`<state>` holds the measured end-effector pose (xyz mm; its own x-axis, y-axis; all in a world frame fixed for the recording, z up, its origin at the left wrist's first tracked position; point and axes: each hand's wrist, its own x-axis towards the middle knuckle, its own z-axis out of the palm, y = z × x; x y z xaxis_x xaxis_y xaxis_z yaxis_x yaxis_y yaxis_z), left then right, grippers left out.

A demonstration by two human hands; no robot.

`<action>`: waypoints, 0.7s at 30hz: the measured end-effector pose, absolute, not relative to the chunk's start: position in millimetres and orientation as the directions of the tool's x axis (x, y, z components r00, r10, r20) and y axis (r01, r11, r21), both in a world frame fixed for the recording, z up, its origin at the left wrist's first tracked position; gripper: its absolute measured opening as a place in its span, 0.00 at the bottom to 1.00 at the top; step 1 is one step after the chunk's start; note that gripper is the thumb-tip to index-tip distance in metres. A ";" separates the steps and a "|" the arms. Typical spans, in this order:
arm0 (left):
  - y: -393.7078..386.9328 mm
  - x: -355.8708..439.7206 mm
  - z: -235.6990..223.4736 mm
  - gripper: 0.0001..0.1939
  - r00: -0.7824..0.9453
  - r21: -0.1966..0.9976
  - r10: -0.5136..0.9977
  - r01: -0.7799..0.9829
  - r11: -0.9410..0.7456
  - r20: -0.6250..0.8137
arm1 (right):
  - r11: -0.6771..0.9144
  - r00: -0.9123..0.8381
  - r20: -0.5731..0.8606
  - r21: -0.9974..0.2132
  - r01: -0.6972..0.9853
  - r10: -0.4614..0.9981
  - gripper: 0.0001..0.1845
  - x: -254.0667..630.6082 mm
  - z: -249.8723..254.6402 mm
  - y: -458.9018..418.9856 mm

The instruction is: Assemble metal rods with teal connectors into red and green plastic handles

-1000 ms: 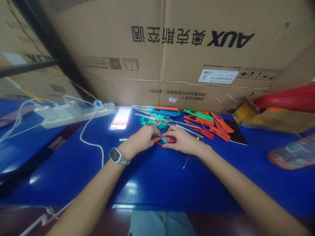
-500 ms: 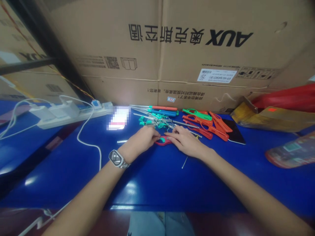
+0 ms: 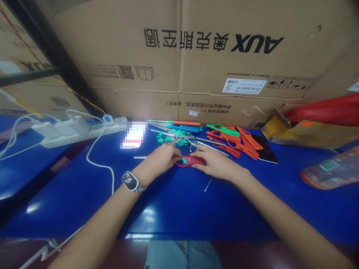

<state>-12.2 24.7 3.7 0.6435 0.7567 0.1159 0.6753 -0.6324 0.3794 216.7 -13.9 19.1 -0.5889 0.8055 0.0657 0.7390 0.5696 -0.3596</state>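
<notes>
Both hands are on a red long-nosed gas lighter (image 3: 193, 161) with a green trigger, lying low over the blue table. My left hand (image 3: 165, 156) pinches its trigger end, and a metal rod (image 3: 139, 157) sticks out to the left beside that hand. The fingers of my right hand (image 3: 211, 158) are closed round the handle's other end. Just beyond the hands is a heap of green trigger parts (image 3: 182, 142), thin wires and metal tubes. Orange and red lighter casings (image 3: 246, 144) and a green one (image 3: 223, 129) lie to the right.
Red and blue screwdrivers (image 3: 185, 123) lie at the back against a large cardboard box (image 3: 202, 71). A lit phone (image 3: 134, 135) and a white power strip (image 3: 108, 128) with cables are on the left. A dark phone (image 3: 268, 151), an open carton (image 3: 311, 134) and a bottle (image 3: 331, 168) stand right.
The right hand's fingers have shifted right along the lighter, so more of its red handle shows. My left hand stays at the trigger end. The view has shifted slightly.
</notes>
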 end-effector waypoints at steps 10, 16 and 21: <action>26.0 -13.7 3.1 0.10 0.625 0.364 0.774 0.701 -0.613 0.100 | 0.591 -0.588 0.055 -0.085 0.803 0.807 0.14 204.3 24.9 -22.1; 26.4 -13.7 1.8 0.10 0.615 0.379 0.783 0.705 -0.600 0.096 | 0.516 -0.514 0.053 -0.154 0.843 0.856 0.17 215.1 22.9 -26.6; 29.2 -16.5 3.1 0.10 0.606 0.359 0.789 0.716 -0.598 0.104 | 0.498 -0.496 0.056 -0.162 0.852 0.867 0.15 220.5 22.1 -23.7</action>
